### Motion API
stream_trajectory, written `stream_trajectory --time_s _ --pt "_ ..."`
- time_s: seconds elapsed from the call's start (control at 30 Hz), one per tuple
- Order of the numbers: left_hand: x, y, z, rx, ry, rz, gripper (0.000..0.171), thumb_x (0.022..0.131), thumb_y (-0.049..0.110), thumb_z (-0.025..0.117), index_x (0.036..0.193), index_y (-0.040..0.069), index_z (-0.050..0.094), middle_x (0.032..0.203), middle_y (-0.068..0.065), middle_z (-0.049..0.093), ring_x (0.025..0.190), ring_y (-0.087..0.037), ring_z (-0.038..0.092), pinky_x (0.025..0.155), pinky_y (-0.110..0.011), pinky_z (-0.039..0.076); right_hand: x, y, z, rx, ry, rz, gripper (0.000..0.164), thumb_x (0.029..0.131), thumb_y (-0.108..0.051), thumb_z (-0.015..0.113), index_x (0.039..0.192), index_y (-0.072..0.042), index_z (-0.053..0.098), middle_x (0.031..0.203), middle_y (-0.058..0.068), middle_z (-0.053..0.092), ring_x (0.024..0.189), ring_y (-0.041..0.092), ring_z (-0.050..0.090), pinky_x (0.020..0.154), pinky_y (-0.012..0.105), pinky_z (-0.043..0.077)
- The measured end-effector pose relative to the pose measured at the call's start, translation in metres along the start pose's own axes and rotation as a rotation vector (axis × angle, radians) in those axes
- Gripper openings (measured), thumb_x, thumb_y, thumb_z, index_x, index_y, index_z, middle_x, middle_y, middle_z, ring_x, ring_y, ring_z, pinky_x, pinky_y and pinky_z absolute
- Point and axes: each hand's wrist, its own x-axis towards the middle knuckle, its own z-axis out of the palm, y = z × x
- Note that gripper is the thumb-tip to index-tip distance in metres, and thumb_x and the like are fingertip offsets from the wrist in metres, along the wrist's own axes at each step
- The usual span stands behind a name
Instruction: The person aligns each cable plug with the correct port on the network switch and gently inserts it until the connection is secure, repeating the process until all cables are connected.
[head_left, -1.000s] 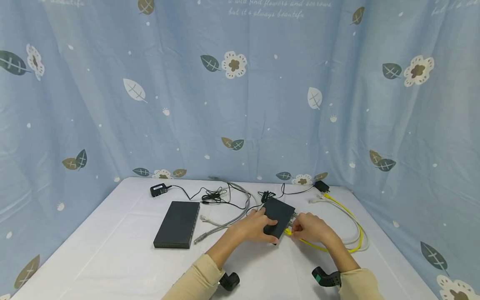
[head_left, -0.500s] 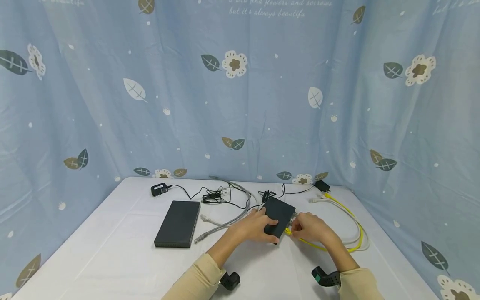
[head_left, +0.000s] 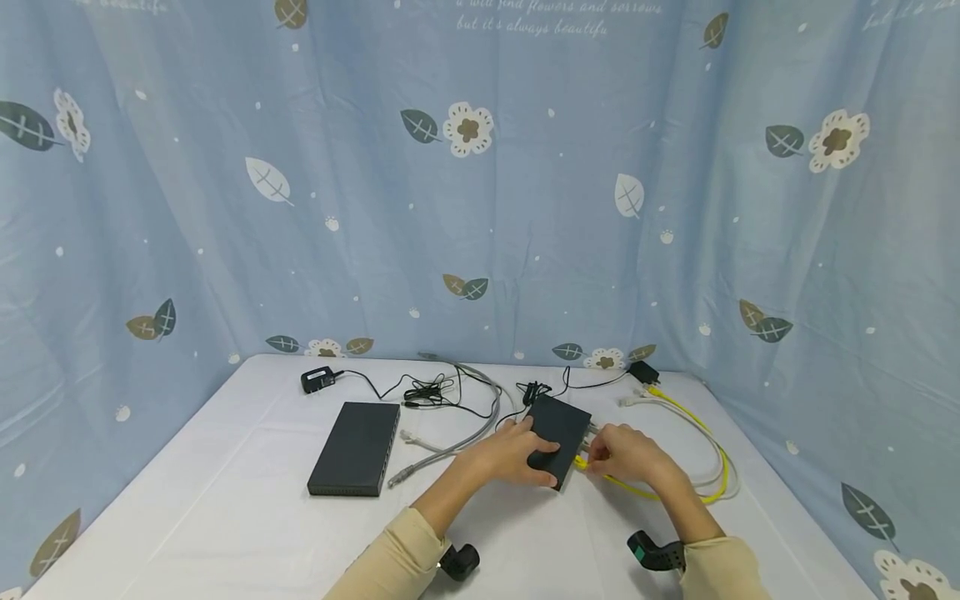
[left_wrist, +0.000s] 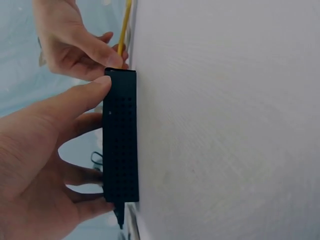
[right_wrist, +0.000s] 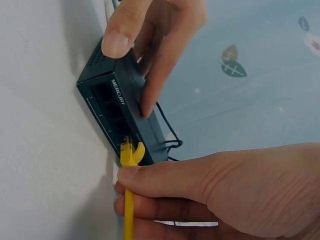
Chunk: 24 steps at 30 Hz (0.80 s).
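A small black network switch (head_left: 564,423) marked MERCURY stands on the white tabletop, its row of ports turned to the right. My left hand (head_left: 512,454) grips it, with the thumb at the near corner in the left wrist view and fingers against its casing. Between the thumb and fingers of my right hand (head_left: 628,455) is pinched the yellow network cable (right_wrist: 128,215). Its plug (right_wrist: 131,155) sits at a port mouth in the right wrist view; how deep cannot be told. Pale plugs (head_left: 592,430) show at the switch's far ports in the head view.
A larger black box (head_left: 356,450) lies left. Behind it is a power adapter (head_left: 318,379) with a bundled black cord (head_left: 427,392). A grey network cable (head_left: 480,430) curves between the boxes. At right lie a white cable (head_left: 701,433) and another black adapter (head_left: 642,372).
My right hand has shifted slightly right with the yellow plug, and the near end of the switch has moved slightly right too. My left hand keeps its grip.
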Motion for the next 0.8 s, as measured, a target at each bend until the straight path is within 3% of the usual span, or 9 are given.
stream_trajectory --time_s 0.27,0.53,0.8 --pt "-0.005 0.007 -0.005 0.02 -0.034 0.037 0.055 0.085 0.052 0.071 0.136 0.037 0.058 0.154 -0.016 0.042 0.145 -0.041 0.032 0.113 -0.054 0.037 -0.004 0.004 -0.006 -0.009 -0.024 -0.002 0.014 0.079 -0.016 0.081 0.069 -0.015 0.071 0.064 -0.005 0.065 0.058 0.01 0.052 0.056 0.026 0.043" --pt "-0.008 0.015 -0.006 0.1 -0.052 0.064 0.05 0.087 0.04 0.073 0.135 0.041 0.058 0.151 -0.011 0.047 0.14 -0.037 0.041 0.11 -0.045 0.042 -0.009 0.01 -0.012 0.031 -0.079 -0.031 0.012 0.08 -0.016 0.08 0.071 -0.013 0.073 0.064 -0.002 0.066 0.058 0.01 0.053 0.055 0.026 0.043" --pt "-0.01 0.016 -0.006 0.091 -0.056 0.088 0.047 0.089 0.03 0.072 0.134 0.037 0.06 0.147 -0.001 0.053 0.145 -0.03 0.038 0.114 -0.043 0.038 -0.011 0.016 -0.015 0.074 -0.127 -0.008 0.011 0.081 -0.016 0.079 0.073 -0.012 0.072 0.065 -0.002 0.065 0.057 0.011 0.052 0.054 0.026 0.042"
